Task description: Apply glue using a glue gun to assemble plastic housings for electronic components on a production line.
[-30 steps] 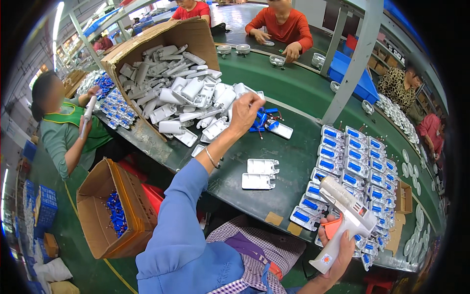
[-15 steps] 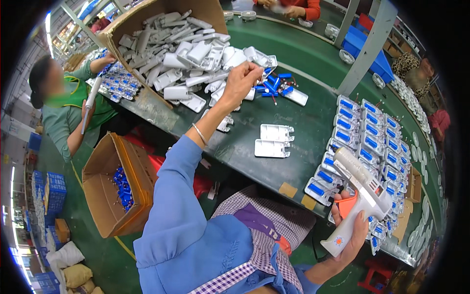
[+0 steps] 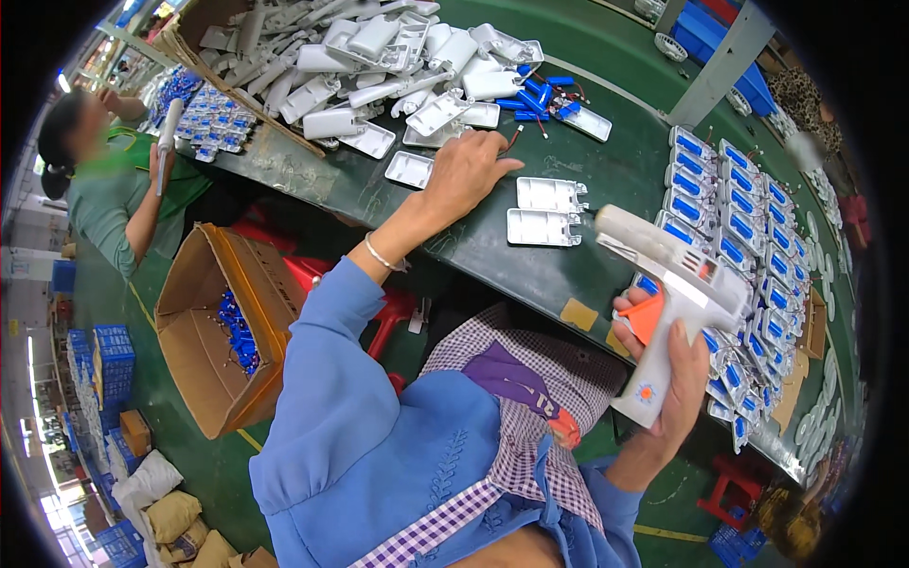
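My right hand [image 3: 680, 383] grips a white hot glue gun [image 3: 705, 298] by its handle, fingers at the orange trigger. Its pale nozzle points left over the table. My left hand [image 3: 464, 177] is closed over the table, fingertips pressed in; what they hold, if anything, is hidden. A red wire [image 3: 514, 142] shows right beside its fingers. Two open white plastic casings [image 3: 543, 227] lie side by side to the right of that hand. Another open casing [image 3: 409, 169] lies at its left. Beyond are loose blue batteries [image 3: 535, 99] with thin wires.
A heap of white casings [image 3: 374, 38] spills from a cardboard box at the far left. Rows of casings fitted with blue batteries [image 3: 734, 248] cover the right side. A carton [image 3: 275, 308] holding batteries stands below left. Another person [image 3: 114, 194] works at left. A metal post [image 3: 715, 62] rises behind.
My left hand has drawn back toward me from the loose batteries. The glue gun has moved slightly left and its nozzle now lies nearer the two casings. The whole view has shifted.
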### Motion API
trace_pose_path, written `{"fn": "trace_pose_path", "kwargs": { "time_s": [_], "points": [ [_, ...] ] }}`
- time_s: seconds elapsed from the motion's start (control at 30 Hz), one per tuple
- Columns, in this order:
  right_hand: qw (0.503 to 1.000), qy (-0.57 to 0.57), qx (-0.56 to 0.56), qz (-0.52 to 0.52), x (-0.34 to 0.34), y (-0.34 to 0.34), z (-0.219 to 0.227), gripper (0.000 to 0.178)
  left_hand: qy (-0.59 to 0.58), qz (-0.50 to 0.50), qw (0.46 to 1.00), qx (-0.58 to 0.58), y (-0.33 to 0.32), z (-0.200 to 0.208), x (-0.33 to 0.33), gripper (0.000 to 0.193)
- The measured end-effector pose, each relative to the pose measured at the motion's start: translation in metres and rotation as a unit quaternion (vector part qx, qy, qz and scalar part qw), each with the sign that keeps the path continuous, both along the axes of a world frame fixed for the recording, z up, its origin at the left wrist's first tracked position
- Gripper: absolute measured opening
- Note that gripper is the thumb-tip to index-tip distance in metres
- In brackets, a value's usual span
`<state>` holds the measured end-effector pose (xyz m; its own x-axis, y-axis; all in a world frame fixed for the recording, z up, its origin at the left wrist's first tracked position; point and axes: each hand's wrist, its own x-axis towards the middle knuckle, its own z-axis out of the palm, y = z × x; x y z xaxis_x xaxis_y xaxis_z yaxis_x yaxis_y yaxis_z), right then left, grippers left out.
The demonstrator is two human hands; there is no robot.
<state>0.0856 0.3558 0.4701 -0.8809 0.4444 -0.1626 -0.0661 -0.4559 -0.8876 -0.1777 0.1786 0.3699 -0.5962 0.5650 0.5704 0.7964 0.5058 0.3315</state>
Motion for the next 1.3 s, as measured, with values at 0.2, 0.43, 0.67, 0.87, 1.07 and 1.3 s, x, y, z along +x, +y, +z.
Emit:
{"fn": "trace_pose_path", "kwargs": {
  "time_s": [0.2, 0.43, 0.67, 0.87, 1.07, 1.3],
  "points": [
    [0.998, -0.025, 0.020, 0.051, -0.035, -0.013, -0.008, 0.038, -0.037, 0.008, 0.999, -0.023, -0.025, -0.006, 0.011, 0.019],
    [0.990, -0.077, 0.059, 0.098, -0.060, -0.013, -0.021, 0.036, 0.006, 0.020, 1.000, -0.006, -0.023, -0.011, 0.008, 0.016],
    [0.982, -0.100, 0.127, 0.099, -0.059, -0.010, -0.025, 0.032, -0.015, 0.024, 0.999, 0.020, -0.019, -0.012, 0.006, 0.017],
    [0.986, -0.100, 0.115, 0.068, -0.050, 0.000, -0.017, 0.030, -0.146, -0.019, 0.980, 0.135, -0.002, 0.004, 0.019, 0.021],
    [0.985, -0.113, 0.120, 0.053, -0.050, 0.006, -0.020, 0.032, -0.117, -0.050, 0.984, 0.121, 0.013, 0.005, 0.021, 0.018],
    [0.980, -0.129, 0.140, 0.060, -0.050, 0.010, -0.027, 0.033, -0.091, -0.054, 0.991, 0.079, 0.020, 0.001, 0.027, 0.018]
  ]
}}
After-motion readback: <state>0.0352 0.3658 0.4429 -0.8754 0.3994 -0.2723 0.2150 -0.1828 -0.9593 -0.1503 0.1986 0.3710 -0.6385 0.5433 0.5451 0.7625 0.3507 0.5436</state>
